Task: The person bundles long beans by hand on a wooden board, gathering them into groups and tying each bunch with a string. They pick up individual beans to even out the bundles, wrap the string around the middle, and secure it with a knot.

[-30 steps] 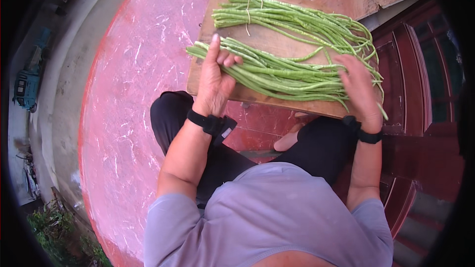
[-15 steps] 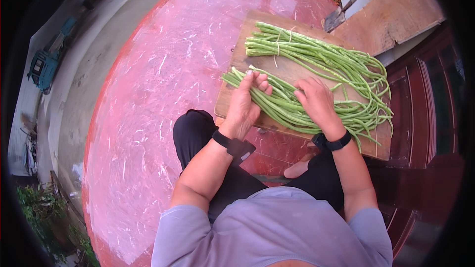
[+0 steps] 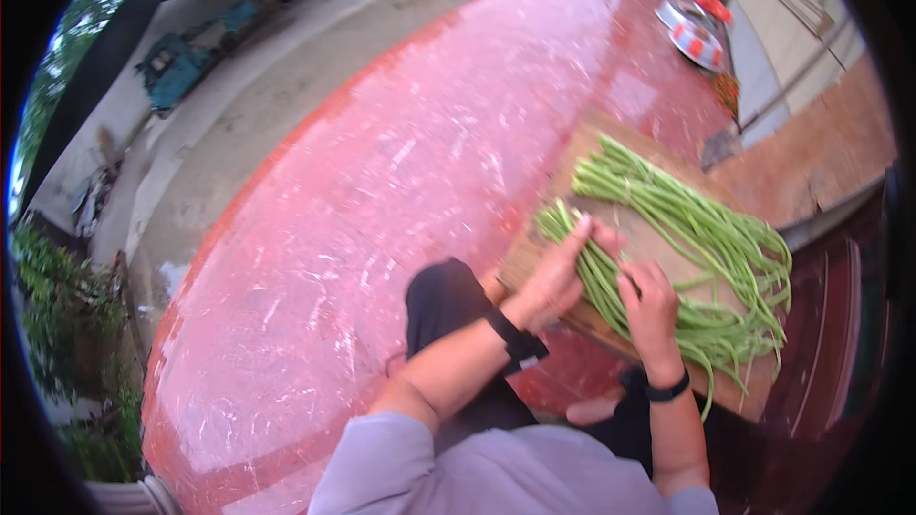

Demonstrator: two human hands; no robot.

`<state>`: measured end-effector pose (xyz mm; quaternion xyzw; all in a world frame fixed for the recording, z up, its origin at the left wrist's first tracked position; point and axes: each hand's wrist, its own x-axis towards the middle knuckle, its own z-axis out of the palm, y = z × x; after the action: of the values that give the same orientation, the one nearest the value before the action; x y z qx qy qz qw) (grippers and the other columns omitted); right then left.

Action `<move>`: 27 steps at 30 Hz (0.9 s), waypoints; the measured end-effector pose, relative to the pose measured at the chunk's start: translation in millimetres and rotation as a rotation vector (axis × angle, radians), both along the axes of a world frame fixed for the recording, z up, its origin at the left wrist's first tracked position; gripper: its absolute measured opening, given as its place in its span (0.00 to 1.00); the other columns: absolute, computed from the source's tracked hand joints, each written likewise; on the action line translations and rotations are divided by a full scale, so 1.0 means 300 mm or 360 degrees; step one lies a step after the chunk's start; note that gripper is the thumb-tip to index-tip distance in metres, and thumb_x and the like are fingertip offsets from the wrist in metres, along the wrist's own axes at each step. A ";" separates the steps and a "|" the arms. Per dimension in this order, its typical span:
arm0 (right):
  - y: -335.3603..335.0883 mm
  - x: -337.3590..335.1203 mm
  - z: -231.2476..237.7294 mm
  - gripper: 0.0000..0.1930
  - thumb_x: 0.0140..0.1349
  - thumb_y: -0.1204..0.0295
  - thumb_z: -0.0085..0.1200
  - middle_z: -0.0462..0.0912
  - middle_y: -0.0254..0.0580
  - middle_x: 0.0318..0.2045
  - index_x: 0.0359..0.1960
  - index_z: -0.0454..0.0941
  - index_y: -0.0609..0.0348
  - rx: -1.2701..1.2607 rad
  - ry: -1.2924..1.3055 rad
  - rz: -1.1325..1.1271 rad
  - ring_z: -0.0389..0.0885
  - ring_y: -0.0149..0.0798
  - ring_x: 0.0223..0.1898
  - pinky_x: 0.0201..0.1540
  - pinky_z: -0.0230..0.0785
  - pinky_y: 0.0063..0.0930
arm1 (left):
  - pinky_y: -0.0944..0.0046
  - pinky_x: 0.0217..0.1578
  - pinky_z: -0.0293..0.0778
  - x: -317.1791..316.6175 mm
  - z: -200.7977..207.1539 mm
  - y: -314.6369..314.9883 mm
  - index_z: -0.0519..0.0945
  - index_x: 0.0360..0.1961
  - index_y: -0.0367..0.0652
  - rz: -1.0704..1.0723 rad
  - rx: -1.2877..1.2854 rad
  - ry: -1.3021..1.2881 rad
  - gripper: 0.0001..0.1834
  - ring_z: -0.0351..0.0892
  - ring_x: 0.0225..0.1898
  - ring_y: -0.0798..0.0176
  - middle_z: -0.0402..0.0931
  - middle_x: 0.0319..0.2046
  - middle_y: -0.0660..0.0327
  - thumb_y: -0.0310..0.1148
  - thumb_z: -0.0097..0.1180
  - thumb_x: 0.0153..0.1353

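Note:
Two bundles of long green beans lie on a wooden board. The far bundle [image 3: 687,210] is tied near its left end. My left hand [image 3: 558,277] is wrapped round the near bundle [image 3: 599,291] close to its cut ends, thumb on top. Just right of it my right hand [image 3: 653,310] is closed over the same bundle, fingers curled in a pinch; what sits between the fingertips is too blurred to make out. The thin ends of both bundles spread and mingle at the board's right. Under them the board [image 3: 637,231] shows bare between the bundles.
A wooden panel [image 3: 811,162] and a shovel [image 3: 722,145] are beyond the board, with a dark red door [image 3: 822,324] at right. Bowls with a red-and-white checked pattern [image 3: 697,45] stand far off on the wet red floor [image 3: 382,219]. A teal vehicle [image 3: 176,67] is parked at left.
The view has swung, so board, beans and hands appear lower and further right. My right hand has drawn closer to my left, its fingers now curled together. My left hand keeps hold of the near bundle.

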<state>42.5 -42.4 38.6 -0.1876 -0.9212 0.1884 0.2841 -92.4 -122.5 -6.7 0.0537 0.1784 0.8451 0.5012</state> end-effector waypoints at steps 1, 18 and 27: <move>0.003 0.015 0.007 0.08 0.57 0.75 0.57 0.80 0.45 0.32 0.38 0.80 0.58 -0.0044 0.0031 0.0042 0.79 0.49 0.34 0.36 0.71 0.37 | 0.60 0.45 0.78 0.014 0.001 0.006 0.72 0.33 0.44 -0.0068 0.0067 0.0012 0.15 0.79 0.42 0.60 0.75 0.29 0.62 0.45 0.47 0.69; 0.156 -0.012 -0.063 0.09 0.55 0.74 0.57 0.78 0.48 0.31 0.38 0.77 0.61 -0.0349 -0.0438 -0.0162 0.76 0.50 0.38 0.42 0.67 0.41 | 0.66 0.33 0.74 0.015 0.012 0.000 0.72 0.31 0.43 0.0040 -0.0208 -0.0084 0.15 0.71 0.24 0.68 0.69 0.19 0.68 0.43 0.54 0.66; 0.169 0.048 -0.053 0.05 0.61 0.78 0.50 0.74 0.48 0.33 0.38 0.73 0.65 -0.0421 0.0113 -0.0255 0.74 0.44 0.34 0.38 0.67 0.34 | 0.65 0.33 0.78 0.017 -0.004 0.021 0.74 0.35 0.43 -0.0123 -0.0294 -0.0042 0.13 0.76 0.26 0.68 0.78 0.28 0.64 0.42 0.51 0.67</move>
<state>56.8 8.4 22.8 -0.2896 -0.8598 0.2913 0.3034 -87.2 -116.1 -7.7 0.0030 0.2468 0.8056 0.5386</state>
